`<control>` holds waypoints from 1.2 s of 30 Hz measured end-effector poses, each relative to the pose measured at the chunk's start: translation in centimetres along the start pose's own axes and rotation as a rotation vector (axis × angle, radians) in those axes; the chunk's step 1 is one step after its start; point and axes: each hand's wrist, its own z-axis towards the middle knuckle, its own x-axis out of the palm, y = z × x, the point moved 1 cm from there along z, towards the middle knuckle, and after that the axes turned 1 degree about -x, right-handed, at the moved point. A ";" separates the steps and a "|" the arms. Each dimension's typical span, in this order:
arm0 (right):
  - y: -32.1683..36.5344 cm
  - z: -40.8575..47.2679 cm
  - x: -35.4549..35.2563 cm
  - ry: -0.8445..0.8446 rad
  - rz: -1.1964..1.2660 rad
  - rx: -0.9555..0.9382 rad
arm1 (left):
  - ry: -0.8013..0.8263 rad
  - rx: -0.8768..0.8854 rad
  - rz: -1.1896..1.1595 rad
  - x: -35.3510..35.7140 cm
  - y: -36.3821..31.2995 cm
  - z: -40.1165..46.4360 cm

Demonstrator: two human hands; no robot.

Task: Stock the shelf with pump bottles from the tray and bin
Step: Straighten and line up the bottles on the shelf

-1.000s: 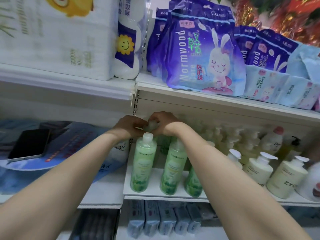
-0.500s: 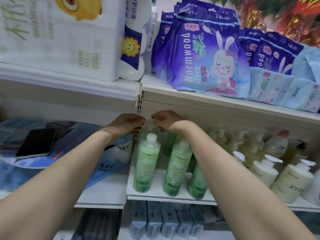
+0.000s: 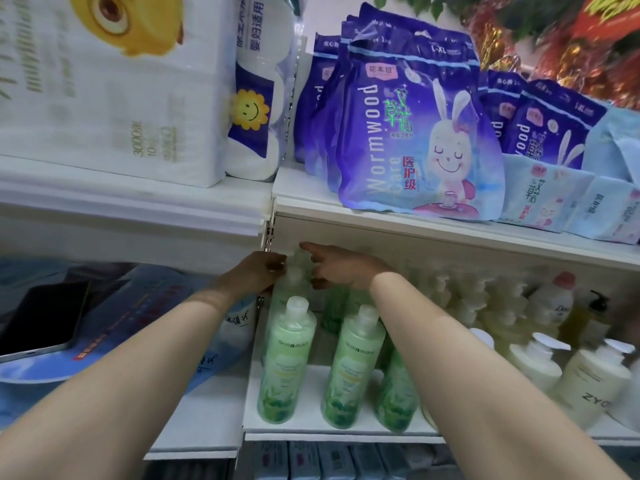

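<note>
Both arms reach far into shelf [image 3: 332,426]. Left hand [image 3: 258,271] and right hand [image 3: 341,266] flank cap of rear green bottle [image 3: 294,282]; fingers blurred, cannot tell whether either grasps it. 2 more green bottles [image 3: 351,368] stand near shelf edge. Cream pump bottles [image 3: 530,358] right.

On the upper shelf [image 3: 138,202], tissue packs [image 3: 114,88] are stacked at left, w/ purple Wormwood pouches [image 3: 415,133] and pale blue packs [image 3: 547,199] at right. A phone [image 3: 38,320] is laid flat on blue bags [image 3: 145,327], lower left. Boxed items [image 3: 332,460] are seen along the bottom edge.
</note>
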 end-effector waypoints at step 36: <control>1.4 -4.5 0.4 0.026 0.214 -0.170 | -0.196 0.040 -0.093 1.3 0.7 -6.8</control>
